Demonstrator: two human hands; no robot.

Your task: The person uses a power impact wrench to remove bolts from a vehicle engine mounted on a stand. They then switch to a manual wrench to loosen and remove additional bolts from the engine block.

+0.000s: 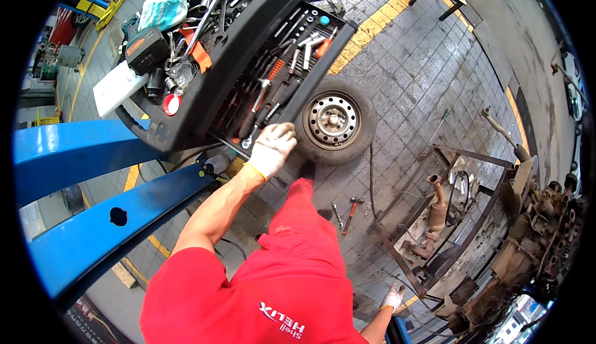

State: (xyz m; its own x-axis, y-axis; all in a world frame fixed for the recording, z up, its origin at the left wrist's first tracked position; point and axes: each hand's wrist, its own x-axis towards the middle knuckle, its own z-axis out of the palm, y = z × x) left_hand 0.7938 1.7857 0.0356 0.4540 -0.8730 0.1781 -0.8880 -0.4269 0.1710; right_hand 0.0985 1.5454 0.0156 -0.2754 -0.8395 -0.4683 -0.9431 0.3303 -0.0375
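My gloved left hand [274,148] curls on the tool drawer [323,66] at its front edge, apparently for purchase; the drawer juts from its black trolley [214,92], exposing hand tools [307,56]. Well apart from it, my right hand [393,296] hangs, fingers apart.

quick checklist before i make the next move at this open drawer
1. Black rectangular tool drawer pulled open: ok
2. Firm grip by the white-gloved left hand at the drawer's front edge: cannot tell
3. White-gloved right hand free of tools: ok, looks empty
4. Grey tiled floor free of loose tools: not ok, a red-handled hammer lies there
5. Gap between drawer and black-tyred round steel wheel: cannot tell
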